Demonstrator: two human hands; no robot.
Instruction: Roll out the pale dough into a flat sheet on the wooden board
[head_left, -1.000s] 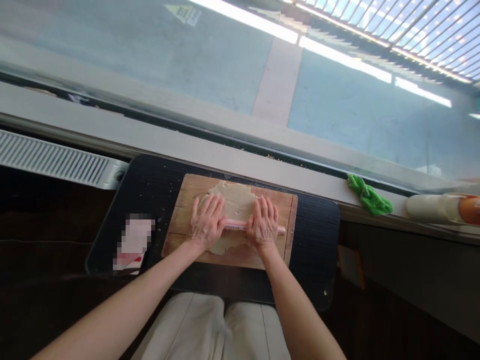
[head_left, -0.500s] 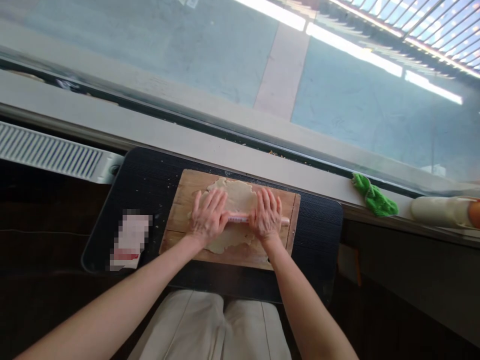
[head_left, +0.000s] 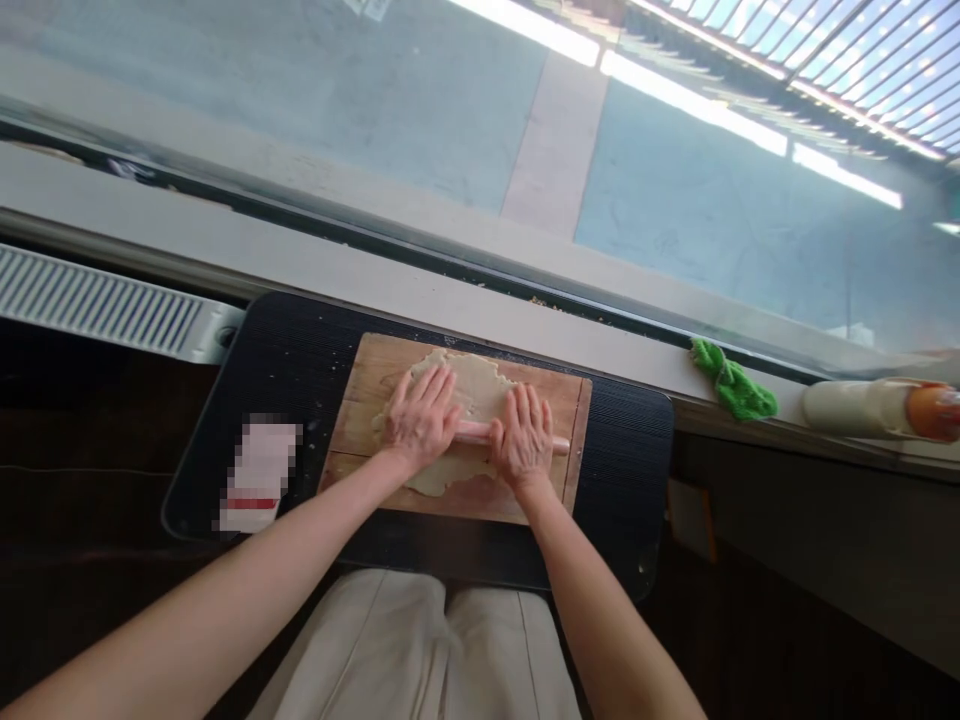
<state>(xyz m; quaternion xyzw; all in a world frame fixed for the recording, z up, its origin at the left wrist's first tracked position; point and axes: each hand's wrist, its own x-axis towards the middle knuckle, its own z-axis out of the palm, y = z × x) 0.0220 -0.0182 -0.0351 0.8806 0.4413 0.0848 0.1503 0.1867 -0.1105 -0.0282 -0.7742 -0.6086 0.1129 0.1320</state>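
Both hands lie on a pale pink rolling pin [head_left: 474,431] that crosses a sheet of dough. My left hand [head_left: 421,415] rests over the pin's left part, palm down, fingers stretched away from me. Over the right part, my right hand [head_left: 523,437] is flat too, its fingers extended; the pin's right end sticks out beyond it. The pin's left end is hidden under my left hand. Thin, ragged-edged dough [head_left: 480,385] spreads on both sides of the pin. Beneath it is a wooden board [head_left: 352,415].
The board stands on a small black table [head_left: 622,470], with a blurred-out rectangular item [head_left: 262,470] at its left. Beyond runs a windowsill [head_left: 420,290] holding a green cloth [head_left: 739,385] and a white bottle [head_left: 855,408]. A radiator [head_left: 112,310] is at left.
The pin has turned: its printed markings showed between my hands before and now do not. My left hand sits slightly farther right over the board. The whole view has shifted a little.
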